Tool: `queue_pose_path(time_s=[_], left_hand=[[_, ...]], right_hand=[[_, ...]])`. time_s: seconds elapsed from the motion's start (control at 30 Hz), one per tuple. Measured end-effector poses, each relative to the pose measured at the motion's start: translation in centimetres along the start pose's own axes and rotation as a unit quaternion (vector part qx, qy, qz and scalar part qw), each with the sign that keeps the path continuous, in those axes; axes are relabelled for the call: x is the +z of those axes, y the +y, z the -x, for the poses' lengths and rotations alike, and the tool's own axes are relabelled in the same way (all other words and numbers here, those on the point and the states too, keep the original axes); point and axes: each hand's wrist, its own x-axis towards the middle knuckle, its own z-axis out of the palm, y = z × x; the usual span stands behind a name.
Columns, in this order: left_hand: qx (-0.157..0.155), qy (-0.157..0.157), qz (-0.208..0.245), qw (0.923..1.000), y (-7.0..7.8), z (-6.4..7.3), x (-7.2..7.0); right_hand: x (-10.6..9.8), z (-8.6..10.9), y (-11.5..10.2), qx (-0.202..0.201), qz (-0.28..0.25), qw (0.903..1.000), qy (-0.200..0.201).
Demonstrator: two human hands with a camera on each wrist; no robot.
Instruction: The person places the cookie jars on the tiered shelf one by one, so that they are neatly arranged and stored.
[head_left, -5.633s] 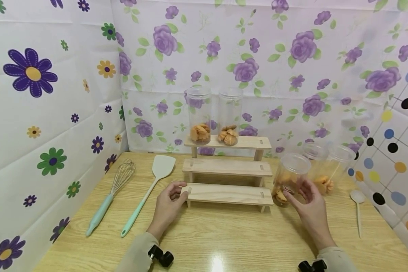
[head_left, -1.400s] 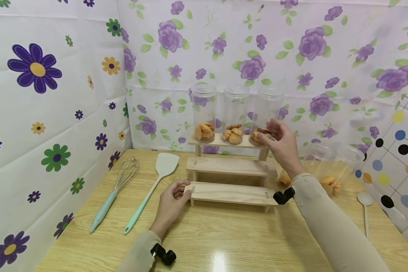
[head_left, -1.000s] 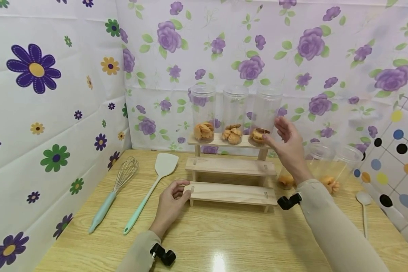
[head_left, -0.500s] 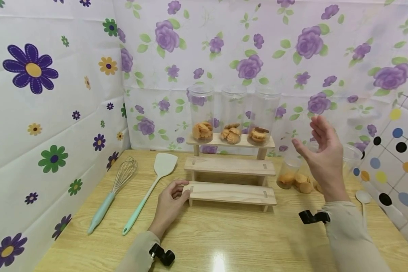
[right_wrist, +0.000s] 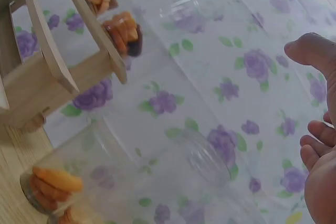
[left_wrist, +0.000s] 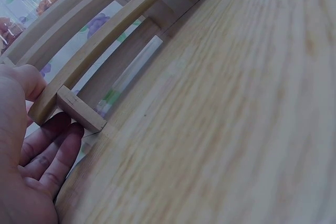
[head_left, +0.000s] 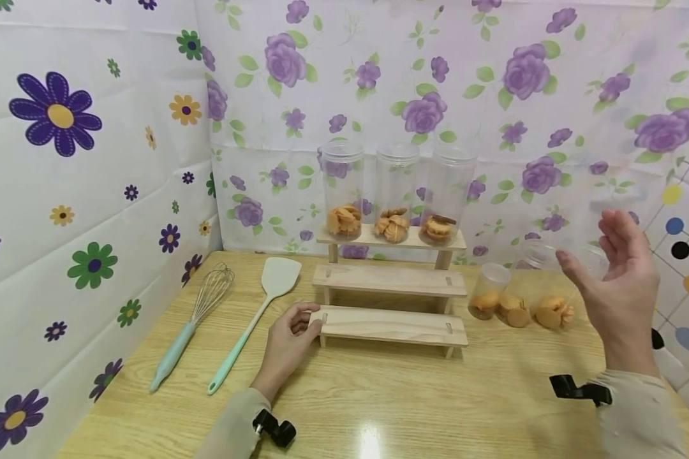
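My left hand (head_left: 287,341) grips the left end of the lowest step of a three-tier wooden display stand (head_left: 387,325). Thumb above and fingers below the board end show in the left wrist view. Three tall clear jars with cookies stand on the top tier: a left jar (head_left: 343,191), a middle jar (head_left: 395,191) and a right jar (head_left: 444,194). Out to the right, my right hand (head_left: 622,287) is raised with thumb and fingers apart, holding nothing. Behind and left of it on the table stand a small jar (head_left: 487,293) and two taller jars (head_left: 525,280), partly hidden.
Left of the stand lie a whisk (head_left: 186,331) and a white spatula (head_left: 264,303) with a mint handle. The wooden table (head_left: 379,395) meets flower-patterned cloth walls (head_left: 235,83) at the back and sides.
The right jar was lifted from the table group onto the top tier. My right hand let it go and moved away to the right. The left hand stayed on the stand.
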Motion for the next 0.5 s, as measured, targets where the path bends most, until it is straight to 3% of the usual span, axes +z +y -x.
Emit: queue_pose_path(time_s=[0.33, 0.5], left_hand=[[-0.005, 0.004, -0.006, 1.0000, 0.0, 0.0, 0.1], [-0.006, 0.004, -0.003, 1.0000, 0.0, -0.1, 0.1]], right_hand=[[-2.4, 1.2, 1.6, 0.010, 0.045, 0.9981, 0.041], [-3.1, 1.5, 3.6, 0.046, 0.038, 0.9973, 0.043]])
